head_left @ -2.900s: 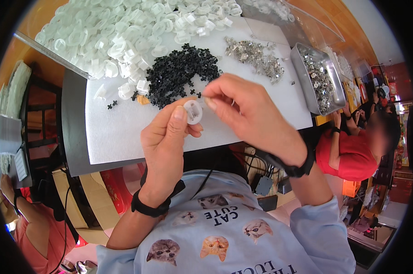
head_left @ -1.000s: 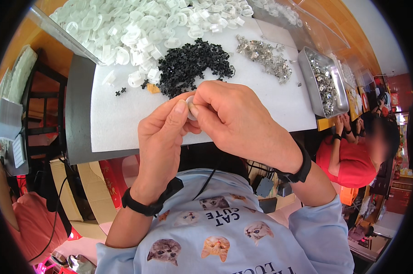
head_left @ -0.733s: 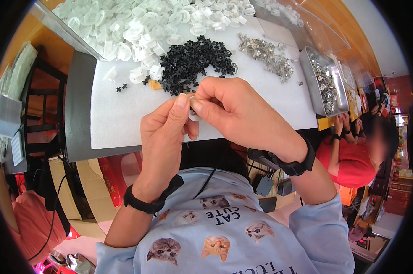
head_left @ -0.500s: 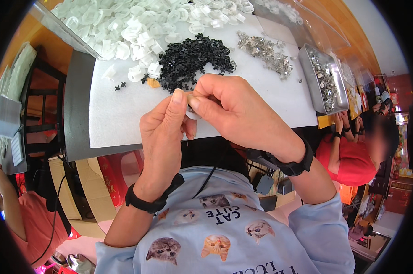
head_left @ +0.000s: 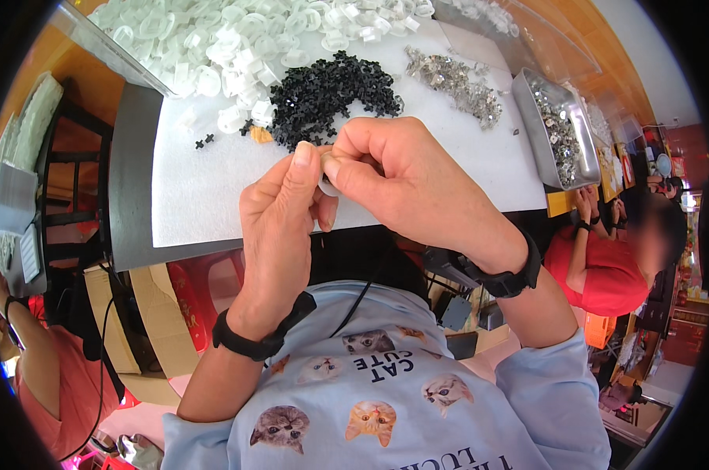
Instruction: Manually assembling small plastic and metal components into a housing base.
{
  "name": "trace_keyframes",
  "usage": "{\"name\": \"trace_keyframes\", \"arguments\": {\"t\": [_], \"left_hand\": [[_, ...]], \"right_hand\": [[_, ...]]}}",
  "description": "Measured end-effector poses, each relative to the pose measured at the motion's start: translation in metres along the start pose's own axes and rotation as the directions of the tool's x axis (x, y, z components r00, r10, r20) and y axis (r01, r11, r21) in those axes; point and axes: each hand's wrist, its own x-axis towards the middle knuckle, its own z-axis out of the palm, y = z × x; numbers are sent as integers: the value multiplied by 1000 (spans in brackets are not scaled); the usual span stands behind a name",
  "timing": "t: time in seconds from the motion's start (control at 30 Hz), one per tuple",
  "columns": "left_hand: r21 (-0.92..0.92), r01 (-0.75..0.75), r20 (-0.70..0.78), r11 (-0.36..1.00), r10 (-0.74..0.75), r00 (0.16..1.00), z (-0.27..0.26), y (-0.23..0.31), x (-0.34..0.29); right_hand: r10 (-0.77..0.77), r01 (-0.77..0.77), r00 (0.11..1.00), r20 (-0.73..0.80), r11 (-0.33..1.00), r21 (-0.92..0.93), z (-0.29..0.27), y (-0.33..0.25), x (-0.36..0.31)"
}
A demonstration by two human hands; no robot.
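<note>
Both my hands meet over the near part of the white foam sheet (head_left: pixel 205 180), fingertips together. My left hand (head_left: pixel 280 211) is closed, pinching a small round white plastic piece (head_left: pixel 329 188) whose rim shows below the fingers. Against that piece, my right hand (head_left: pixel 405 172) presses a bent thumb and forefinger; whatever lies between them is hidden. Just beyond the fingertips is a heap of small black cross-shaped parts (head_left: pixel 323 90). Farther left lies a large pile of translucent white plastic pieces (head_left: pixel 237 47). Small silvery metal parts (head_left: pixel 460 86) are spread to the right.
A metal tray (head_left: pixel 524 117) of metal parts stands at the sheet's right edge. A clear plastic bin wall (head_left: pixel 111 51) edges the white pile. A small tan piece (head_left: pixel 261 135) lies beside the black heap. Other people sit at right (head_left: pixel 605 266) and left (head_left: pixel 64 376).
My hands keep the same pinch at almost the same place, with only a slight shift of the fingers. At the left, the other person's arm has moved a little.
</note>
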Motion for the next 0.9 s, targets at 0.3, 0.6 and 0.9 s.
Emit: {"name": "trace_keyframes", "arguments": {"t": [0.3, 0.6, 0.9], "left_hand": [[-89, -20, -33, 996, 17, 999, 0, -5, -1], [-179, -56, -87, 982, 41, 995, 4, -3, -3], [-140, -15, -66, 990, 6, 998, -5, -5, -3]], "right_hand": [[-72, 79, 996, -55, 989, 122, 13, 15, 0], [-83, 96, 987, -134, 991, 91, 23, 9, -1], [-141, 154, 979, -148, 985, 78, 25, 20, 2]]}}
